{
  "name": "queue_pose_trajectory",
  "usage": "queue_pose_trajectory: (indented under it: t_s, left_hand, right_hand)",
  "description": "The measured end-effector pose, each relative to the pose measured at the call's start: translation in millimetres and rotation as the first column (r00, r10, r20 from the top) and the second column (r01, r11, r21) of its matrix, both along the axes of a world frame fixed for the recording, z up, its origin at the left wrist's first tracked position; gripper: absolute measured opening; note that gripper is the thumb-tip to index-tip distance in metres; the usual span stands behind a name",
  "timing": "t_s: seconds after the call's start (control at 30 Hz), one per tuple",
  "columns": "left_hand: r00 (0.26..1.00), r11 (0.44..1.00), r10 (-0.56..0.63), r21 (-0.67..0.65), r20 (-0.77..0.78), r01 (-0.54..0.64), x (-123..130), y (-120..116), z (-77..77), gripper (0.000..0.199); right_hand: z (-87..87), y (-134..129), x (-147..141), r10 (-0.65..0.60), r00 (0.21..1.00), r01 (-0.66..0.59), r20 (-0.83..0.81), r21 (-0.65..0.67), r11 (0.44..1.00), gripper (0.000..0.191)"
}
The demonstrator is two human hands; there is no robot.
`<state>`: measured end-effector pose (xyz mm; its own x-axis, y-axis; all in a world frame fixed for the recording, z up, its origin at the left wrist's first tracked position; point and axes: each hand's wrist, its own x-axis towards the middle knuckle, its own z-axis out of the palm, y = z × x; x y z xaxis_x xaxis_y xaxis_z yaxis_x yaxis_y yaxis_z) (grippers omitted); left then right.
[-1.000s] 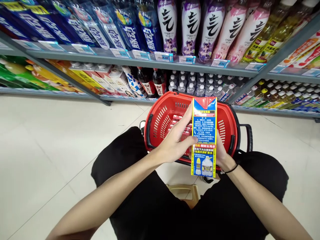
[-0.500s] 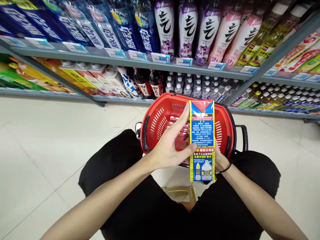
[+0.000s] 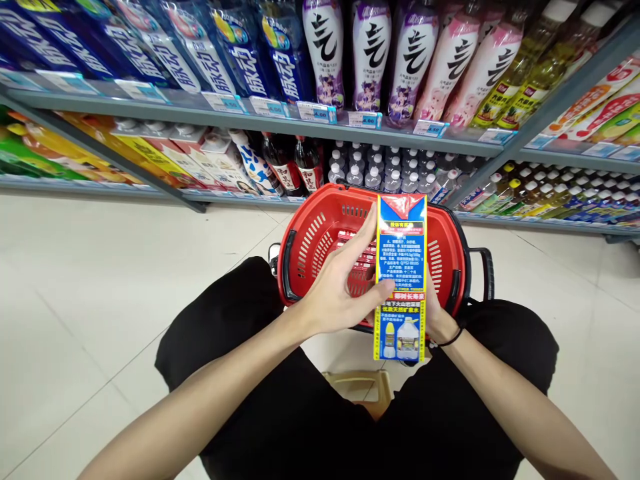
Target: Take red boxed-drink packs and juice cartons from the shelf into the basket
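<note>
A tall drink carton (image 3: 400, 273), blue with yellow edges and a red folded top, stands upright above the basket with a printed side facing me. My left hand (image 3: 340, 290) is on its left side, thumb across the front face and index finger stretched along the upper left edge. Behind the carton's right side is my right hand (image 3: 436, 313), a dark band on the wrist; its fingers are mostly hidden and appear to support the carton from behind. Below is the red shopping basket (image 3: 305, 233) with black handles, a red label strip showing inside it.
Ahead stands a grey shelf (image 3: 280, 120) with blue-labelled bottles (image 3: 240, 53), purple bottles (image 3: 371, 60) and small water bottles (image 3: 390, 167) below. My black-trousered knees flank the basket. A beige stool (image 3: 367, 387) shows between my legs on the tiled floor (image 3: 75, 300).
The carton has shifted very slightly left and tilted a little, its top text now showing more. Both hands keep their places on it. The view has moved slightly.
</note>
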<state>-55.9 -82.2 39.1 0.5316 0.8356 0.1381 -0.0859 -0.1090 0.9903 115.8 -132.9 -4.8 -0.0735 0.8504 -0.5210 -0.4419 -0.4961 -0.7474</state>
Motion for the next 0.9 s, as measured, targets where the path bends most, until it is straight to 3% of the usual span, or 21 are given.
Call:
queue_pose_trajectory:
  t_s: [0.1,0.17,0.33,0.53,0.73,0.9]
  left_hand:
    - [1.000,0.999,0.012,-0.030,0.009,-0.012,-1.6,2.0,2.6,0.070]
    - [0.999,0.998,0.035,-0.046,0.026,-0.034,-3.5,4.5,3.1,0.063]
    - [0.990,0.980,0.137,-0.151,0.032,-0.131,-7.6,12.6,-2.5,0.061]
    - [0.972,0.961,0.234,-0.152,0.009,-0.230,-8.0,19.8,-6.5,0.055]
    - [0.971,0.954,0.239,-0.183,-0.009,-0.236,-8.2,21.8,1.4,0.054]
    - [0.962,0.943,0.269,-0.189,-0.057,-0.275,-8.3,22.3,4.6,0.048]
  right_hand:
    - [-6.0,-2.0,-4.2,-0.035,0.993,0.032,-0.115,-0.025,0.999,0.072]
    - [-11.7,-4.7,-5.2,-0.074,0.993,0.074,-0.096,-0.006,0.997,0.077]
    - [-18.3,-8.7,-0.4,-0.194,0.956,0.172,0.220,0.116,0.978,0.068]
    - [-12.9,-8.1,6.5,-0.125,0.945,0.051,0.303,0.241,0.969,0.057]
    - [-24.4,-9.7,14.3,-0.057,0.914,-0.087,0.403,0.332,0.939,0.051]
    - [-26.0,-11.2,17.1,0.046,0.923,-0.178,0.383,0.317,0.932,0.052]
